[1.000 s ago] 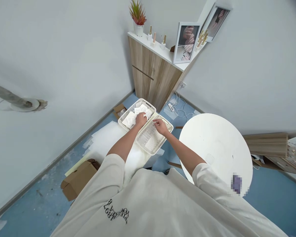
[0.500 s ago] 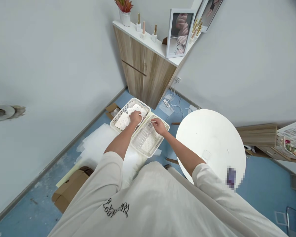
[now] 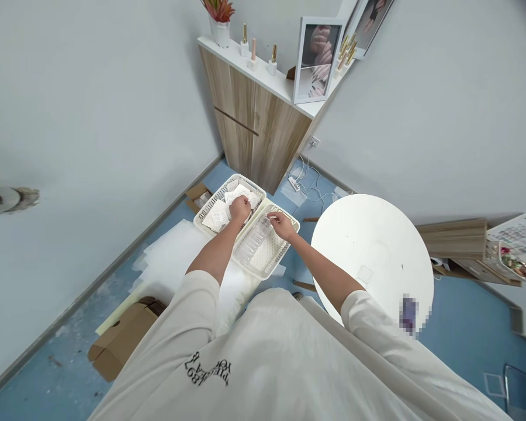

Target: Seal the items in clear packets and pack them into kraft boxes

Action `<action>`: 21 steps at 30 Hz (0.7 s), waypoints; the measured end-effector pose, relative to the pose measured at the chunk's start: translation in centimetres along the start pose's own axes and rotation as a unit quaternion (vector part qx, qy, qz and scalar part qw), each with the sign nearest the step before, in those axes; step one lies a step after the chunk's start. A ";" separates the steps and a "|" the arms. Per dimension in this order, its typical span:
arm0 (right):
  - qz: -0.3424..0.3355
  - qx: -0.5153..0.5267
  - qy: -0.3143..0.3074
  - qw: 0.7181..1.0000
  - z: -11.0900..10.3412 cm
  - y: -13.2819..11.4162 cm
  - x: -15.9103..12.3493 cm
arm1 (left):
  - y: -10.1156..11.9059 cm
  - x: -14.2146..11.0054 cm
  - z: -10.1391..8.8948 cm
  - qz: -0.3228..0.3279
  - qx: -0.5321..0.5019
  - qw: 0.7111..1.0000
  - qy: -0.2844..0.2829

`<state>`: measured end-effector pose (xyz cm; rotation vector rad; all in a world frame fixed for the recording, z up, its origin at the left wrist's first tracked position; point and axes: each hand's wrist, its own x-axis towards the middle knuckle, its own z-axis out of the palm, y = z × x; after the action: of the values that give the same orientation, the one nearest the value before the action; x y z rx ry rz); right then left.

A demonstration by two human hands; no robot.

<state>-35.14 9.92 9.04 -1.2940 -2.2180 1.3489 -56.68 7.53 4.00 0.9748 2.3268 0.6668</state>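
Two white perforated plastic baskets stand side by side in front of me. My left hand [image 3: 240,208] is down in the left basket [image 3: 200,217], its fingers curled closed over white printed cards [image 3: 217,215]; whatever is in its grip is hidden. In the right basket [image 3: 296,224], several clear plastic cases [image 3: 251,244] lie in a row along the left side. At the far end of that row, my right hand [image 3: 282,225] pinches what looks like one of these thin clear cases between thumb and fingers.
A round white table [image 3: 372,234] stands at my right, with a clear square piece [image 3: 365,275] and a blurred-out object on it. Ahead is a wood-grain cabinet [image 3: 249,111] bearing bottles and a photo frame [image 3: 319,61]. A cardboard box [image 3: 123,336] and power cables [image 3: 309,181] lie on the floor.
My left hand has curled tighter and lifted slightly over the cards. The right hand stays at the same end of the clear cases. The whole view has shifted a little.
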 end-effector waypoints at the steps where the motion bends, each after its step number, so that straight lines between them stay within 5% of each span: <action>1: 0.005 0.000 -0.001 1.000 -0.1 0.0 0.0 | -0.1 -0.1 -0.3 -0.007 -0.011 1.000 0.013; 10: 0.064 0.120 0.054 0.989 0.6 -1.3 -0.3 | 0.9 -3.0 -2.3 0.033 -0.199 0.979 0.020; 18: 0.087 0.259 0.149 0.950 -3.0 0.9 -2.3 | 6.6 -8.1 2.8 0.069 -0.297 0.950 -0.066; 21: 0.094 0.244 0.202 0.944 -5.7 3.3 -4.7 | 9.3 -10.6 5.3 0.081 -0.284 0.954 -0.048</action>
<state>-27.18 10.25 10.52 -1.4459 -1.4073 1.4180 -42.44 6.54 8.69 0.8993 1.8157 1.2379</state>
